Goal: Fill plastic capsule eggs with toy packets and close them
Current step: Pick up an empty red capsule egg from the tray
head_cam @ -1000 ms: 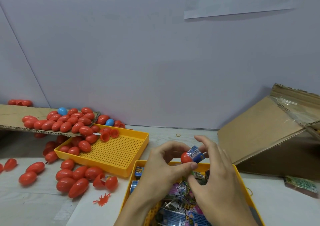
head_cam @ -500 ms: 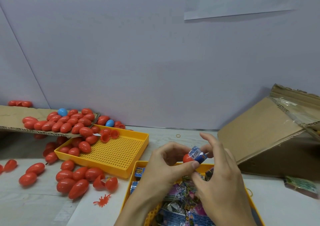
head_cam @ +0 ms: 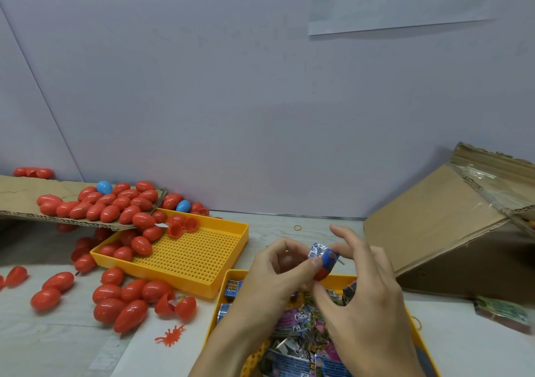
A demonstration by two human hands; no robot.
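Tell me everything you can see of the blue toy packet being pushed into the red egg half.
The small blue foil toy packet looks crinkled and glossy, with a silvery printed end on its upper left. It sits tilted, its lower end inside the red plastic egg half, most of it sticking out. The left hand pinches it with thumb and fingers; the right hand touches its far side. It is held above the yellow tray of packets.

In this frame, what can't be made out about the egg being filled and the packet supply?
Head view only:
- Red egg half: mostly covered by left hand and blue packet.
- Packet print: too small.
- Packet tray: hidden by right hand, cut off at the bottom edge.
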